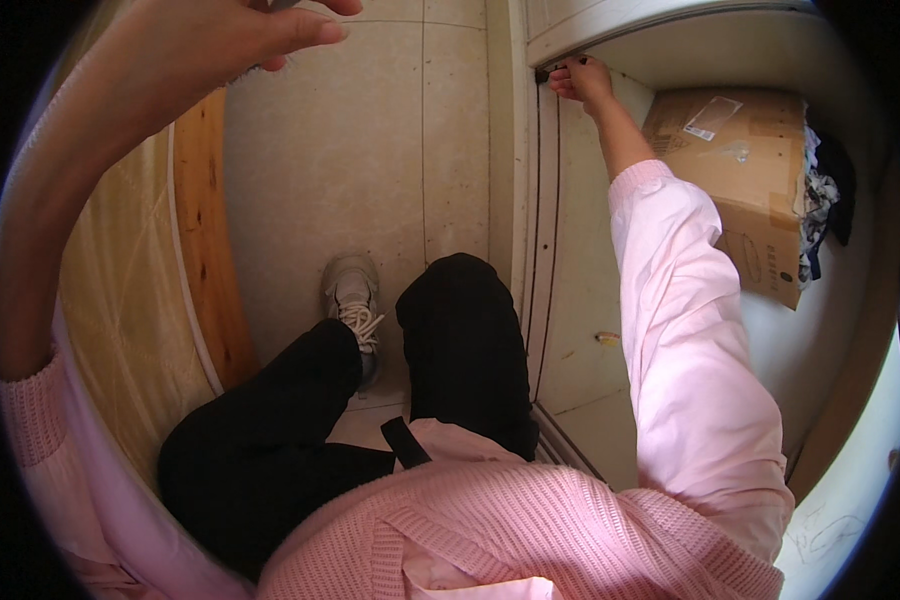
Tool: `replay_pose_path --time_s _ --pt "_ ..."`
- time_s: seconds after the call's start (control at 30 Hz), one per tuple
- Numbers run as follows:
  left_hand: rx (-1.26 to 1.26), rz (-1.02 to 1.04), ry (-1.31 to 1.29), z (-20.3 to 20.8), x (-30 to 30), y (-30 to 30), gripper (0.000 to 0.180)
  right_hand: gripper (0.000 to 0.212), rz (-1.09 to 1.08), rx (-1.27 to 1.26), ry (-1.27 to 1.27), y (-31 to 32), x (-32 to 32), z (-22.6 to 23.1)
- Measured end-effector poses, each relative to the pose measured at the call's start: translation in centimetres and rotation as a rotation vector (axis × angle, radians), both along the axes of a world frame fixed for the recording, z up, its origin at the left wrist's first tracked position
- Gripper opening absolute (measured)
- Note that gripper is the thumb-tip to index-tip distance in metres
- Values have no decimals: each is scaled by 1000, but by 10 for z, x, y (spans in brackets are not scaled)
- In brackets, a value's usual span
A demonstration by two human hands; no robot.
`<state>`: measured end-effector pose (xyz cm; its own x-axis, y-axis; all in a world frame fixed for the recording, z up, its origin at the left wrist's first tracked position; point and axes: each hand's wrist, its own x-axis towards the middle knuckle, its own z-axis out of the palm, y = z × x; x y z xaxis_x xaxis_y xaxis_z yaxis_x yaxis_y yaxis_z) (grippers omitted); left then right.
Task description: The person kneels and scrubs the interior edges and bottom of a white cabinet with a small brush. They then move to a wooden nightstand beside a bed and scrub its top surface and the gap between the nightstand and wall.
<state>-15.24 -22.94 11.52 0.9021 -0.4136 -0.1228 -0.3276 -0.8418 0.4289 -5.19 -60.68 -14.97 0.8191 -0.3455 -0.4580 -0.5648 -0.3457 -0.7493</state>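
Left of the brown cardboard box [735,150], right hand [582,80] curls near white panel [575,22], left hand [215,40] farther left, both grips indeterminable.

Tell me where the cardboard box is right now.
In the head view, the cardboard box is at the upper right, right of the person's right hand, with cloth at its right end.

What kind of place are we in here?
Likely a home, perhaps a bedroom beside a closet: a cardboard box with crumpled fabric at one end stands on the right, a wooden board runs along the left, and the floor is tiled.
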Motion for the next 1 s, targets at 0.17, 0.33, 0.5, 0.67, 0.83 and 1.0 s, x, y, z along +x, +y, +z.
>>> replay_pose_path --time_s 0.17,0.33,0.5,0.67,0.83,1.0 --pt "11 -18 13 2 1 3 21 25 9 20 -15 7 -8 -13" --pt "22 -31 43 5 2 4 21 23 -33 2 -48 4 -12 -8" --pt "1 -16 6 2 1 1 21 23 -160 134 -79 -5 -13 -7" --pt "14 -31 31 4 0 2 21 22 -144 183 -93 -8 -12 -15" --pt "17 -11 20 4 -2 1 21 21 -102 114 -95 -10 -12 -19" --pt "6 -19 -6 5 -3 0 21 20 -68 19 -105 -6 -15 -21"
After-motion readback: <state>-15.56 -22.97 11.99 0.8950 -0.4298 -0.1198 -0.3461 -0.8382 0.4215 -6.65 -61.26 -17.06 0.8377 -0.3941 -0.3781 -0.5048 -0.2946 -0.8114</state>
